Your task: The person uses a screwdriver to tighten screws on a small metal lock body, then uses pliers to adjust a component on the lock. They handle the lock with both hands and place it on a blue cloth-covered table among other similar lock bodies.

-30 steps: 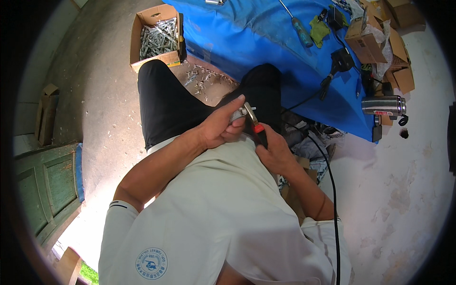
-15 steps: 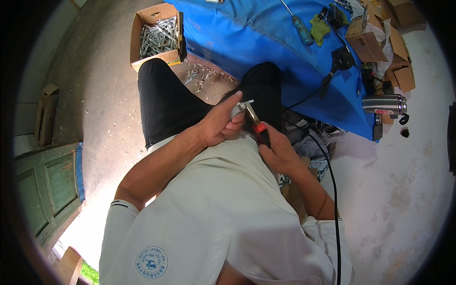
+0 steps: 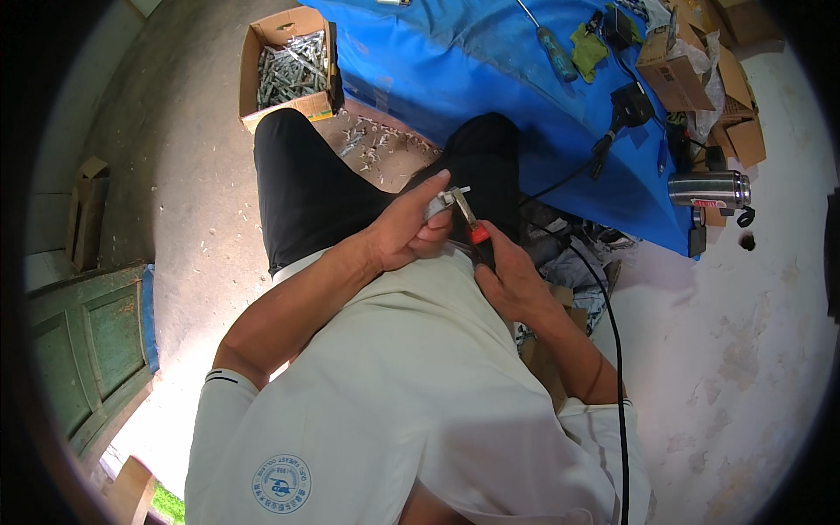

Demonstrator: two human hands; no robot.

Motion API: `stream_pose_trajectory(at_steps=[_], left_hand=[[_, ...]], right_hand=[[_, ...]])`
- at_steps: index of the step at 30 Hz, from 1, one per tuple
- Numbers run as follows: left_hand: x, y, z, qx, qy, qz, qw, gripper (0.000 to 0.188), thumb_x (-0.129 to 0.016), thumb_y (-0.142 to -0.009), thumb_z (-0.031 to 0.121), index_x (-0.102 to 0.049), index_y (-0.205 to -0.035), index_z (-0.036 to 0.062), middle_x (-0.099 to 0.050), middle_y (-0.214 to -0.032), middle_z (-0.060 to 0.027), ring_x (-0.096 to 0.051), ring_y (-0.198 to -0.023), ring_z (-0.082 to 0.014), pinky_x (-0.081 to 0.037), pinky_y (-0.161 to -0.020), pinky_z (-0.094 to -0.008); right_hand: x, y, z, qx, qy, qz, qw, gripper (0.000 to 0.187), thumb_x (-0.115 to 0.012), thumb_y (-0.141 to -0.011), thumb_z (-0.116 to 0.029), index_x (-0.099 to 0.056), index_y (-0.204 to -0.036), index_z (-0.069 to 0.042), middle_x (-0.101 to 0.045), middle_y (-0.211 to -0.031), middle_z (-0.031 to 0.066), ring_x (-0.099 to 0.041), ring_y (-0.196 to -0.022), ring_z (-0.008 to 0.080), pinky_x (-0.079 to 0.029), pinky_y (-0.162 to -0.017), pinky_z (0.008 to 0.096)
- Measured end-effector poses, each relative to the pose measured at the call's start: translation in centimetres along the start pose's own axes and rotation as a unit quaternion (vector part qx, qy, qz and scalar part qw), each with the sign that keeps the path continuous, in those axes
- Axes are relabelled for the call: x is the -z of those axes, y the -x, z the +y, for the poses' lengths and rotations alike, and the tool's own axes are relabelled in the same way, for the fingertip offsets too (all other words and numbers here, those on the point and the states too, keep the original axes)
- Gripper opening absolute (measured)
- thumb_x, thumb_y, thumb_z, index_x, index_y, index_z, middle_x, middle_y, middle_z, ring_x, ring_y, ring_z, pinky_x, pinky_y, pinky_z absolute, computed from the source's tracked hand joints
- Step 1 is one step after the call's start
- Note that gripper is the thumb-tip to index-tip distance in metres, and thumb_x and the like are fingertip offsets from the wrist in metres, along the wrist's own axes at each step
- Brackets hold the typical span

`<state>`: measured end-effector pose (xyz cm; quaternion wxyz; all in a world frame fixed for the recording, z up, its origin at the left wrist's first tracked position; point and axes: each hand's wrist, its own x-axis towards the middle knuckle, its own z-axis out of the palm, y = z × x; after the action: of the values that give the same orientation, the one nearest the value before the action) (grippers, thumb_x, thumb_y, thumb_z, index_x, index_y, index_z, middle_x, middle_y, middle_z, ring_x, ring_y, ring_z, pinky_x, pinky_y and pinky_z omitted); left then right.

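Observation:
Above my lap, my left hand (image 3: 409,226) is closed around a small grey metal part (image 3: 436,206), its thumb pressed along the top. A thin pale tip of the part sticks out beyond the fingers. My right hand (image 3: 509,273) grips a hand tool with a red-and-black handle (image 3: 479,234) and a narrow metal end (image 3: 463,204). That metal end touches the part beside my left fingertips. Whether it is a knife or a pair of cutters is too small to tell. My fingers cover much of the part and of the tool's handle.
Beyond my left knee stands a cardboard box (image 3: 248,83) of metal pieces. Small scraps (image 3: 378,144) litter the floor between my knees. A blue-covered table (image 3: 420,79) bears a screwdriver (image 3: 556,54). A black cable (image 3: 608,324) runs past my right arm; a steel flask (image 3: 704,188) lies at right.
Both hands stay almost in place, with the same part and tool in them. The tool's metal end and the part's pale tip have shifted very slightly.

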<state>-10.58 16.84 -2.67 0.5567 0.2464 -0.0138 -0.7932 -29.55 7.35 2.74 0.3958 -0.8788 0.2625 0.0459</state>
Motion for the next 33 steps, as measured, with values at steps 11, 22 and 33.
stream_pose_trajectory(at_steps=[11,22,33], left_hand=[[0.1,-0.1,-0.1,0.003,0.005,-0.006,1.0,0.06,-0.033,-0.098,0.057,-0.042,-0.058,0.0131,-0.03,-0.047,0.0047,-0.023,-0.038,-0.0071,-0.019,-0.038,-0.0225],[-0.8,0.6,0.0,-0.016,-0.033,0.06,0.998,0.055,-0.042,-0.096,0.055,-0.045,-0.062,0.0124,-0.032,-0.05,0.0047,-0.023,-0.04,-0.0066,-0.019,-0.04,-0.0216],[-1.9,1.0,-0.1,-0.086,-0.063,0.144,0.984,0.051,-0.045,-0.096,0.053,-0.046,-0.064,0.0129,-0.032,-0.052,0.0043,-0.023,-0.043,-0.0066,-0.019,-0.041,-0.0203]], right_hand=[[-0.4,0.0,-0.3,-0.033,-0.049,0.016,0.998,0.06,-0.056,-0.075,-0.007,-0.041,-0.132,0.007,-0.054,-0.121,0.0297,-0.054,-0.114,0.0425,-0.042,-0.099,0.0413],[-1.2,0.1,0.0,0.043,0.046,0.13,0.989,0.057,-0.059,-0.071,0.0,-0.042,-0.125,0.004,-0.053,-0.103,0.024,-0.055,-0.099,0.0417,-0.045,-0.086,0.0458],[-1.2,-0.4,0.2,0.069,0.11,0.162,0.978,0.063,-0.063,-0.067,0.001,-0.041,-0.127,0.006,-0.053,-0.103,0.0233,-0.054,-0.097,0.041,-0.046,-0.085,0.0449]])
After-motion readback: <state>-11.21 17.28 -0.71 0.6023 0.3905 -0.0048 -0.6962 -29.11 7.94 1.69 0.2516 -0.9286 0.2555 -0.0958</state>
